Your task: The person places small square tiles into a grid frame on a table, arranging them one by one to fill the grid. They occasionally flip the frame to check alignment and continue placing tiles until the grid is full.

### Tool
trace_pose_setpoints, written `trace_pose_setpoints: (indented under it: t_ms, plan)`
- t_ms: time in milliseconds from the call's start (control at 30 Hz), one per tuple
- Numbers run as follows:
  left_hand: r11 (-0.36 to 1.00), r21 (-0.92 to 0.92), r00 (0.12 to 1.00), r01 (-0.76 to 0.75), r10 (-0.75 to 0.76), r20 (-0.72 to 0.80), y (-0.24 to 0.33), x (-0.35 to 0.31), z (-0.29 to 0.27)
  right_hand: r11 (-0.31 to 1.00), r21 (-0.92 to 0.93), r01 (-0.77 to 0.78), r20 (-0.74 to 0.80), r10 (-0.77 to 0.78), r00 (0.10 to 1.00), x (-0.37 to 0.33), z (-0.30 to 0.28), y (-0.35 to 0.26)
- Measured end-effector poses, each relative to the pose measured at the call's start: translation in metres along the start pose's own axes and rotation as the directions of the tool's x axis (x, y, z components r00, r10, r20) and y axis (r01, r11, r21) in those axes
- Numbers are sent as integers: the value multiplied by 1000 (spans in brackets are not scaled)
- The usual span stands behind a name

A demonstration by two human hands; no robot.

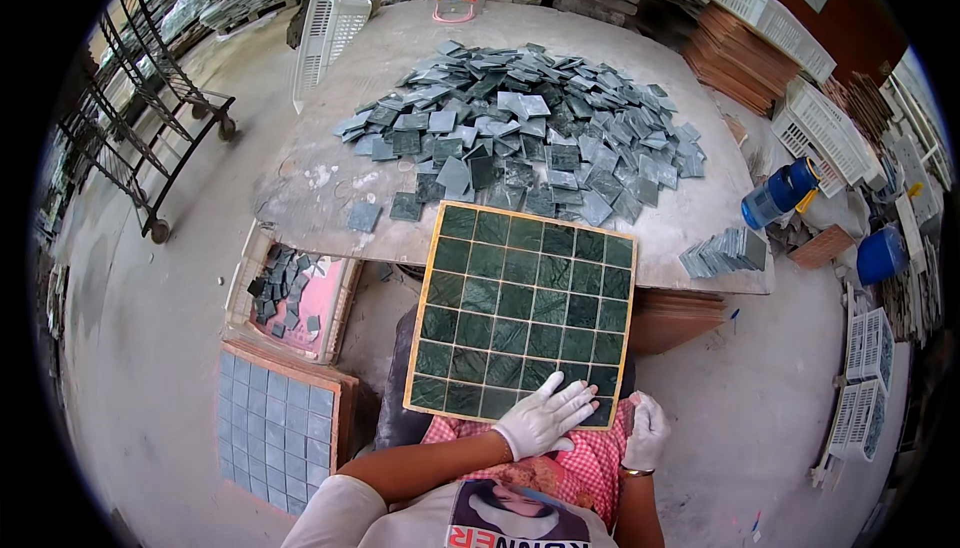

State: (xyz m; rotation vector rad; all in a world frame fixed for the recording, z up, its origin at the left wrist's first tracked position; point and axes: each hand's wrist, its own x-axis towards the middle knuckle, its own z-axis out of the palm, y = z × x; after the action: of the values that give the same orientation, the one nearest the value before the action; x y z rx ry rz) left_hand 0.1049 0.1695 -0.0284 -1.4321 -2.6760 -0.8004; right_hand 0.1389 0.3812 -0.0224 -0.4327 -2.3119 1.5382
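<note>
A wooden-framed board [433, 278] filled with a grid of dark green square tiles leans from my lap onto the near edge of a stone table [310, 188]. My left hand [545, 415], in a white glove, lies flat with fingers spread on the tiles of the board's near row. My right hand [648, 431], also gloved, is closed around the board's near right corner. A big heap of loose green tiles [530, 128] covers the table beyond the board.
A small stack of tiles [725, 251] and a blue bottle [780, 196] sit at the table's right. On the floor to my left are a tray of loose tiles [290, 293] and a board of pale grey tiles [275, 428]. White crates [328, 28] and a metal cart [150, 118] stand farther off.
</note>
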Motion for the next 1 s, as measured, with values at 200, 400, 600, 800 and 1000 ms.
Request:
trace_pose_setpoints:
  t_ms: [200, 400, 600, 800, 1000]
  plan:
    - [972, -113, 978, -207, 203, -41, 23, 46, 50, 996, 87, -1, -164, 15, 986, 16, -8, 11]
    - [769, -502, 891, -396, 453, -9, 26, 41, 68, 990, 100, 99, -40, -96, 995, 37, 30, -28]
    - [827, -545, 973, -139, 216, 79, 2, 7, 9, 876, -28, 482, 399, -432, 809, 78, 112, -80]
    - [949, -45, 902, 311, -310, -299, -41, -64, -57, 655, -238, 717, 528, -533, 662, 125, 180, -94]
    - [900, -106, 814, 422, -428, -392, -62, -94, -77, 547, -364, 754, 723, -344, 599, 146, 198, -110]
